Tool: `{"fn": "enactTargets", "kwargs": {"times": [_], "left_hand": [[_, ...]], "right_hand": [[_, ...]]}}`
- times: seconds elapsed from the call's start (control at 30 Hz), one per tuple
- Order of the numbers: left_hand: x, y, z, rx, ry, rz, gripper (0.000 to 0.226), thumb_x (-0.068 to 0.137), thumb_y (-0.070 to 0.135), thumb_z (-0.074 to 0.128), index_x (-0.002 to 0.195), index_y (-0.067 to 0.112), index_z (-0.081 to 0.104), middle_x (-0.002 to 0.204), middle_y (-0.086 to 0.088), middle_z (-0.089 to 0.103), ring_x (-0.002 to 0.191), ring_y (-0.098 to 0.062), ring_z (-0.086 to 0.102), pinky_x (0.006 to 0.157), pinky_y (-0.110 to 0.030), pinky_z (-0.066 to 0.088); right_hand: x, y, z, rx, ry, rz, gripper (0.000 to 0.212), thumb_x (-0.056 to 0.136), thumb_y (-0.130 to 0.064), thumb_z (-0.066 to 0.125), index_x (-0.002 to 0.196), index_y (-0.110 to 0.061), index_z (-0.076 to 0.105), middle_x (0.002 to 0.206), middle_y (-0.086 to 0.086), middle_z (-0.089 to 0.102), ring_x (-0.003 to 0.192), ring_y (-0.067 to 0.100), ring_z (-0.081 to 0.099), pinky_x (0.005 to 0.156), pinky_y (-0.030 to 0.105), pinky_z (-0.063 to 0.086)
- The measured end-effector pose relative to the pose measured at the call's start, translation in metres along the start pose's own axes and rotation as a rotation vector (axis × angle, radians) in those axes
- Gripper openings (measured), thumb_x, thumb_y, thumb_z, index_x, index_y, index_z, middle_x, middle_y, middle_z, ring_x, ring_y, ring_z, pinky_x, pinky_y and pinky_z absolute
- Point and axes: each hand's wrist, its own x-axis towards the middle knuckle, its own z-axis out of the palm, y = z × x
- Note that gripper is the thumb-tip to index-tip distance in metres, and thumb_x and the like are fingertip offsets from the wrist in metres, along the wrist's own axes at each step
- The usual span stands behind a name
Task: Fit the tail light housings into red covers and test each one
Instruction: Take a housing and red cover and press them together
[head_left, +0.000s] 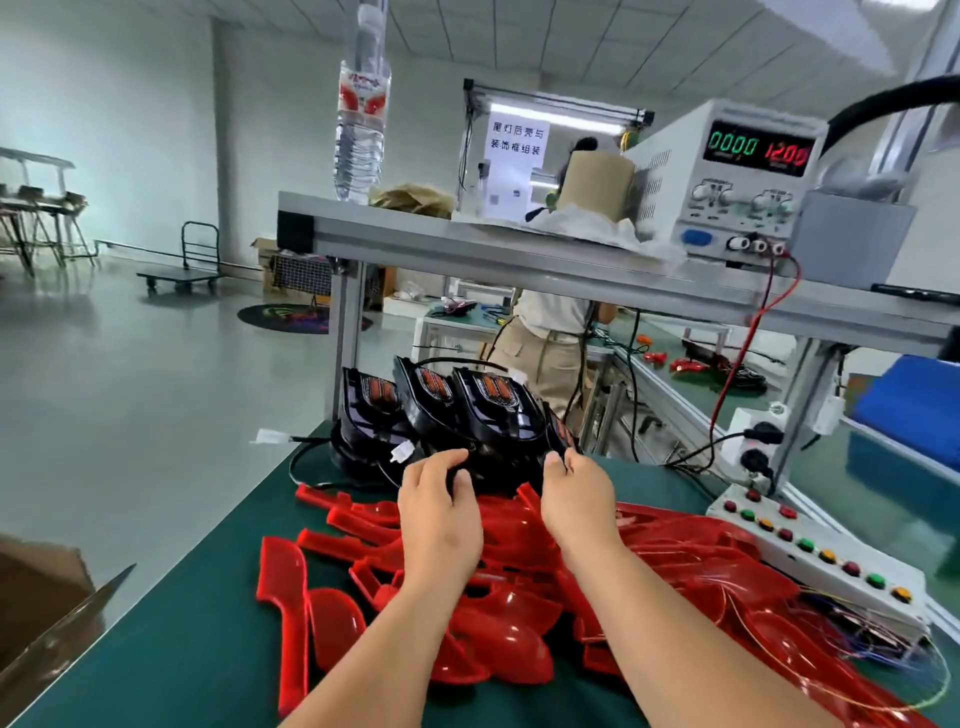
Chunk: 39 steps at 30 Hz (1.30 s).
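Several black tail light housings (470, 410) stand in a row at the far end of the green bench, with black cables and white connectors (401, 453). In front of them lies a heap of red covers (498, 587). My left hand (439, 512) grips the near edge of one black housing, fingers curled over it. My right hand (576, 499) reaches to the right side of the same housing, its fingertips curled at the edge; whether it holds the housing is unclear.
A white button box (821, 551) with coloured buttons and loose wires sits at the right. A power supply (748, 182) reading 0000 and 1200 stands on the shelf (467, 244) overhead, beside a water bottle (361, 135). A cardboard box (47, 608) is at the lower left. A person (550, 332) works behind the bench.
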Motion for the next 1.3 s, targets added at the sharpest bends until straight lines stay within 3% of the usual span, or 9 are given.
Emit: {"fn": "enactTargets", "kwargs": {"times": [0.03,0.13,0.27,0.47,0.53,0.63,0.8,0.93,1.3], "left_hand": [[0.003,-0.002,0.003,-0.027,0.010,0.006,0.027,0.100,0.016,0.047,0.123,0.024,0.059,0.121,0.010,0.047,0.120,-0.011,0.046,0.104,-0.027,0.036],[0.008,-0.005,0.009,-0.089,0.032,0.058,0.027,0.100,0.015,0.047,0.122,0.028,0.056,0.111,0.019,0.048,0.108,0.002,0.049,0.095,-0.019,0.040],[0.006,-0.008,0.012,-0.112,0.016,0.105,0.025,0.100,0.016,0.047,0.113,0.036,0.055,0.107,0.022,0.051,0.104,0.013,0.046,0.080,-0.007,0.037],[0.009,-0.008,0.010,-0.128,-0.012,0.056,0.030,0.101,0.018,0.048,0.100,0.048,0.052,0.106,0.020,0.057,0.102,0.015,0.049,0.079,-0.006,0.038],[0.011,-0.009,0.010,-0.144,-0.014,0.027,0.030,0.101,0.019,0.048,0.098,0.048,0.051,0.106,0.019,0.058,0.102,0.012,0.050,0.080,-0.006,0.038],[0.012,-0.011,0.010,-0.152,-0.020,-0.003,0.028,0.101,0.020,0.048,0.099,0.048,0.051,0.107,0.018,0.059,0.102,0.009,0.051,0.079,-0.007,0.038],[0.012,-0.013,0.012,-0.181,-0.021,-0.011,0.025,0.101,0.020,0.047,0.102,0.044,0.054,0.107,0.011,0.062,0.097,-0.007,0.058,0.086,-0.024,0.048],[0.013,-0.013,0.012,-0.205,-0.025,-0.020,0.026,0.101,0.022,0.046,0.101,0.047,0.053,0.109,0.009,0.062,0.087,-0.014,0.055,0.087,-0.038,0.051],[0.012,-0.013,0.012,-0.196,-0.051,-0.037,0.025,0.103,0.025,0.041,0.096,0.046,0.053,0.106,0.013,0.064,0.103,-0.004,0.059,0.090,-0.027,0.047]], "right_hand": [[0.008,0.002,0.002,-0.005,-0.001,0.011,0.028,0.102,-0.029,0.039,0.113,-0.016,0.062,0.110,0.006,0.062,0.108,0.028,0.055,0.092,0.037,0.041],[0.033,0.000,0.005,-0.093,0.031,0.007,0.038,0.101,-0.028,0.040,0.065,-0.025,0.028,0.068,-0.006,0.032,0.076,0.020,0.038,0.072,0.030,0.029],[0.060,-0.009,0.008,-0.158,0.013,0.058,0.028,0.101,-0.035,0.040,0.093,-0.013,0.054,0.098,0.017,0.059,0.092,0.027,0.057,0.077,0.032,0.039],[0.087,-0.009,0.028,-0.117,0.006,0.125,0.051,0.099,-0.041,0.042,0.120,0.003,0.055,0.116,0.024,0.065,0.106,0.038,0.064,0.090,0.044,0.051],[0.090,-0.008,0.033,-0.114,0.019,0.138,0.051,0.099,-0.040,0.044,0.124,0.004,0.052,0.111,0.024,0.067,0.099,0.037,0.067,0.087,0.045,0.055],[0.091,-0.010,0.034,-0.118,0.001,0.202,0.043,0.099,-0.029,0.047,0.127,0.003,0.048,0.082,0.017,0.072,0.059,0.026,0.066,0.055,0.030,0.052],[0.089,-0.014,0.032,-0.031,-0.027,0.165,0.031,0.093,-0.012,0.050,0.122,-0.003,0.046,0.075,0.018,0.067,0.029,0.012,0.045,0.040,0.020,0.033],[0.081,-0.015,0.029,0.051,0.019,0.112,0.018,0.089,-0.016,0.055,0.098,-0.001,0.052,0.071,0.021,0.067,0.033,0.015,0.044,0.047,0.027,0.034],[0.030,-0.014,-0.034,0.194,-0.006,0.049,0.011,0.086,-0.007,0.055,0.088,0.003,0.056,0.066,0.018,0.050,0.025,0.008,0.037,0.034,0.014,0.021]]}}
